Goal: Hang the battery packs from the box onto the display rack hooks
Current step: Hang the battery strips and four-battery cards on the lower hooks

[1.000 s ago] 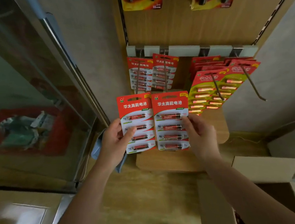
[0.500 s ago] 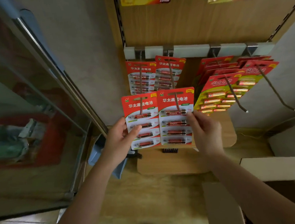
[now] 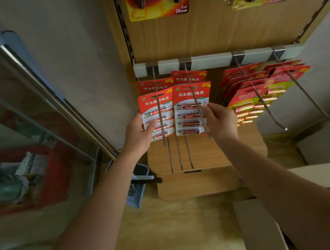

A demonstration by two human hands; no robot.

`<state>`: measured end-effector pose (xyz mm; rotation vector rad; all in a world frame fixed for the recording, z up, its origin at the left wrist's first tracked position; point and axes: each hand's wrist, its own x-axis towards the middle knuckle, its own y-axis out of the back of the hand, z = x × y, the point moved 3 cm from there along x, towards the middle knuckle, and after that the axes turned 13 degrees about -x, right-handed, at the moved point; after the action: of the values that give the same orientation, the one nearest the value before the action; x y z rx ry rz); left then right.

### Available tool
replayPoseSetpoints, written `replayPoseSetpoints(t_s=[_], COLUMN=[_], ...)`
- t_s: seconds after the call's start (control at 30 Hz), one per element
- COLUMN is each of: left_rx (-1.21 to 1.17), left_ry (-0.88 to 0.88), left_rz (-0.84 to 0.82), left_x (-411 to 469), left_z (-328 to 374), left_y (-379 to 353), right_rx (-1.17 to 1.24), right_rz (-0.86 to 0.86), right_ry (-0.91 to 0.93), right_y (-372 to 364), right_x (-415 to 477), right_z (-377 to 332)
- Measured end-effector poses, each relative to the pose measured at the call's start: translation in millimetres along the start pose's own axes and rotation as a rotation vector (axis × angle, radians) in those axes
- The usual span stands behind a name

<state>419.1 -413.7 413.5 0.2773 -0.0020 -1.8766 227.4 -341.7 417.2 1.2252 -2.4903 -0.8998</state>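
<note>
My left hand (image 3: 139,133) grips a red-and-white battery pack (image 3: 154,107) by its lower left edge; the leftmost hook (image 3: 161,125) runs through its top slot. My right hand (image 3: 220,123) pinches a second red battery pack (image 3: 190,100) at its right edge, threaded on the neighbouring hook (image 3: 200,113). More red packs (image 3: 190,76) hang behind both, near the white rail (image 3: 210,61). Red-and-green packs (image 3: 251,97) fill the hooks to the right. The cardboard box (image 3: 256,222) stands open at the lower right, its inside hidden.
A glass cabinet with a metal frame (image 3: 43,91) lines the left side. Below the hooks juts a wooden shelf (image 3: 222,153). A blue dustpan (image 3: 137,189) leans on the floor by the rack. Large yellow packs (image 3: 159,3) hang above. One bare hook (image 3: 313,100) sticks out far right.
Both hands have pushed their packs up and back along the two left hooks, so the hook wires now stick out well past the packs. The camera has moved closer.
</note>
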Motion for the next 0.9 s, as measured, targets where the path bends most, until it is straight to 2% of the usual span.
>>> replayPoseSetpoints(t_s=[0.3, 0.53, 0.63, 0.77, 0.9], left_rx=[-0.001, 0.032, 0.197, 0.394, 0.551], left_ry=[-0.004, -0.026, -0.065, 0.045, 0.159], left_rz=[0.001, 0.217, 0.257, 0.182, 0.044], left_x=[26.0, 20.4, 6.9, -38.5, -85.8], left_z=[5.1, -8.6, -31.8, -65.1, -91.6], left_y=[-1.6, -0.6, -3.9, -33.9, -82.3], right_rx=[-0.064, 0.01, -0.031, -0.058, -0.223], right_rz=[0.04, 0.032, 0.018, -0.1, -0.292], right_ry=[0.013, -0.088, -0.145, -0.188, -0.213], right_y=[-2.5, -4.5, -8.1, -6.2, 20.5], right_x=[23.3, 10.9, -8.6, -45.0, -72.9], right_z=[-8.4, -6.0, 6.0, 32.7, 88.3])
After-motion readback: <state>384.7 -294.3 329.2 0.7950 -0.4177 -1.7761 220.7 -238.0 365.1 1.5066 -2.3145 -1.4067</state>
